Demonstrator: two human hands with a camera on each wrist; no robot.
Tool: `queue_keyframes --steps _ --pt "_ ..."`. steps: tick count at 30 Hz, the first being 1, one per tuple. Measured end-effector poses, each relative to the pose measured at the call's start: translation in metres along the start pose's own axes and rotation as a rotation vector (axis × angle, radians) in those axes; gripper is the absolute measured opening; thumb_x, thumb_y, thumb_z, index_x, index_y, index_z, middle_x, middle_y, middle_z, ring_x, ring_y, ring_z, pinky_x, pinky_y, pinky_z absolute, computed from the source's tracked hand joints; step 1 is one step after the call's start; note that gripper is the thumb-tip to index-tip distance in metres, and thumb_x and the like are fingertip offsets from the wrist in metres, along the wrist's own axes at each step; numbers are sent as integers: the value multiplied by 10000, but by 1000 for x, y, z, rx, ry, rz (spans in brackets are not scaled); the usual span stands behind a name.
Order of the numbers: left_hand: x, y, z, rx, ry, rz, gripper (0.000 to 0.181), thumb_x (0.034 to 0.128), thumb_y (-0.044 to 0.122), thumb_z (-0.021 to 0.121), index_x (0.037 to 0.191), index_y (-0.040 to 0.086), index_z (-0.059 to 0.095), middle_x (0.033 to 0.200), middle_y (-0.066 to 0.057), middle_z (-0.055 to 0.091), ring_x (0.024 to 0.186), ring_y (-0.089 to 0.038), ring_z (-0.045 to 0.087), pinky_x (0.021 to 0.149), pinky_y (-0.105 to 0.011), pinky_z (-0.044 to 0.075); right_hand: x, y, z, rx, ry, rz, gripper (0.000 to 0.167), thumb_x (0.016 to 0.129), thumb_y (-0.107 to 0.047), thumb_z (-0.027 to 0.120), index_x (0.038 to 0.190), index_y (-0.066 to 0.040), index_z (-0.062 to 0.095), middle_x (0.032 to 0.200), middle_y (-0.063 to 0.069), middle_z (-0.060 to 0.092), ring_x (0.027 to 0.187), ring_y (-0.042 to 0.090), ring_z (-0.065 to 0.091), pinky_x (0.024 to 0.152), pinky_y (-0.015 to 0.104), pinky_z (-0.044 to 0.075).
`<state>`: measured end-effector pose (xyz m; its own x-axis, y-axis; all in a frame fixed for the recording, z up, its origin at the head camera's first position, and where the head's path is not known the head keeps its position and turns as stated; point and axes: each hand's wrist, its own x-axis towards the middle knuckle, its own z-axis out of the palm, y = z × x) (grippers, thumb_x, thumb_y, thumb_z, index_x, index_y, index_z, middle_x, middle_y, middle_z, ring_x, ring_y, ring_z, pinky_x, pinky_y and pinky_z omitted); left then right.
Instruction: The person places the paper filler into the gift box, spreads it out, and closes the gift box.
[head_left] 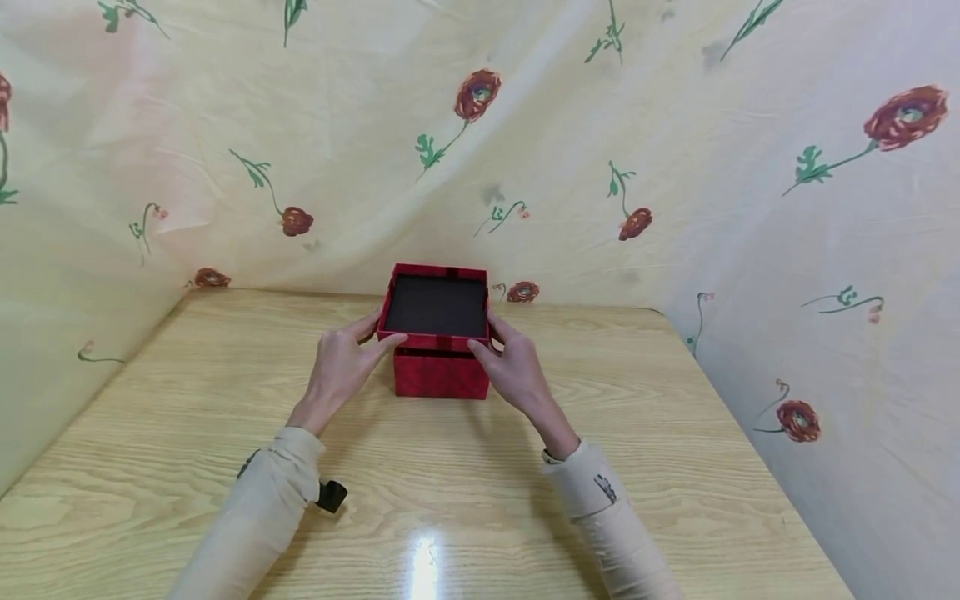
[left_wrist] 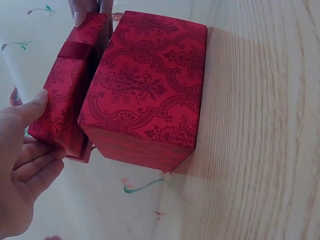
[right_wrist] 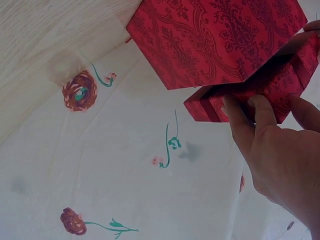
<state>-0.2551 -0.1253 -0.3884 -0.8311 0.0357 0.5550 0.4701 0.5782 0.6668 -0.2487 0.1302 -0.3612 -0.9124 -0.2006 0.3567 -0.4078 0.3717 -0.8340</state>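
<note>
A red patterned box stands on the table near the back wall. Just above it, slightly tilted, both hands hold its shallow red lid, whose black inner panel faces up inside a red rim. A dark ribbon band crosses the lid's side in the left wrist view. My left hand grips the lid's left end, thumb on the near side and fingers beneath. At the right end my right hand grips likewise, its fingers against the lid in the right wrist view. A dark gap shows between lid and box. The box's inside is hidden.
The light wooden table is bounded at the back and sides by a cream cloth printed with red flowers. A small black object shows beside the left sleeve; whether it is worn or lies on the table I cannot tell.
</note>
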Motion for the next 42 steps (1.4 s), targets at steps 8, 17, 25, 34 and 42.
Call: queue_keyframes --steps 8,17,25,34,42 --pt "-1 6 8 -102 101 -44 562 909 352 822 1358 47 680 1264 -156 676 882 -294 730 623 -172 442 3 2 -3 58 43 1 545 1013 -53 667 1500 88 470 1462 238 552 1347 340 542 983 396 520" --pt "6 11 15 -125 121 -56 602 926 263 817 1439 25 611 1353 -216 616 1113 -365 688 809 -465 574 11 1 -10 148 143 54 553 1046 -126 614 1529 75 433 1444 238 548 1299 380 573 1026 469 504" --pt "14 10 20 -68 184 103 644 913 166 823 1493 65 561 1356 -208 637 1062 -426 667 796 -512 538 23 -4 -15 251 157 89 673 1042 -166 615 1622 -21 304 1486 171 436 1255 343 583 971 476 540" --pt "18 6 26 -112 199 191 616 915 69 804 1481 24 563 1287 -225 680 1097 -425 640 919 -561 526 29 -5 -20 257 159 82 699 1013 -188 642 1626 -74 327 1365 148 468 1148 339 617 963 446 540" --pt "17 8 29 -371 102 137 638 946 95 770 1521 16 505 1440 -179 590 1280 -328 594 1060 -483 475 29 -4 -19 255 232 -25 475 1004 -129 666 1420 24 497 1292 176 536 1134 325 564 954 398 482"
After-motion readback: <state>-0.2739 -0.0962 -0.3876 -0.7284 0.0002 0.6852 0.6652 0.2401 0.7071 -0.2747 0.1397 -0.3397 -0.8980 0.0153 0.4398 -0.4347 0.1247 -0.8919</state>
